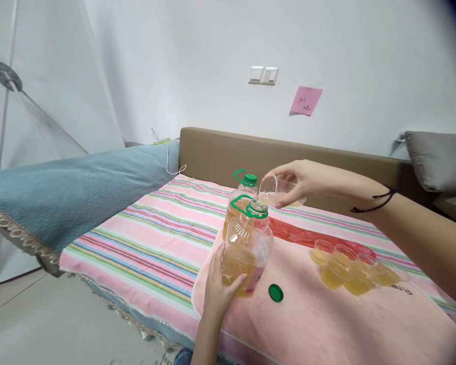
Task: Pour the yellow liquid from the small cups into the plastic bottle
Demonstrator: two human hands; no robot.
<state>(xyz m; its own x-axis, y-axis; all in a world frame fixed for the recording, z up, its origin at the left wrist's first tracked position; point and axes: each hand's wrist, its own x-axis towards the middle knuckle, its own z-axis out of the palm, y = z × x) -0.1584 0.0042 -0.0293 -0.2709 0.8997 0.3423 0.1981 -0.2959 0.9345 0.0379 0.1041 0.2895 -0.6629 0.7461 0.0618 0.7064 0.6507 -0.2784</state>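
My left hand (222, 281) is wrapped round the lower left side of a clear plastic bottle (249, 243), which stands uncapped and about half full of yellowish liquid. Its mouth is ringed by a green collar with a loop handle. My right hand (294, 180) grips a clear plastic cup (277, 191), tipped sideways with its rim at the bottle's mouth and some pale liquid inside. Directly behind stands a second bottle (233, 208) with a green cap on. A loose green cap (275, 293) lies on the pink mat in front of the open bottle.
Several clear cups of yellow liquid (334, 275) stand close together on the pink mat (307, 324), right of the bottles. Behind them lies a red plastic strip (304, 234). A brown headboard (220, 152) runs along the wall, with a grey cushion (441, 162) at right.
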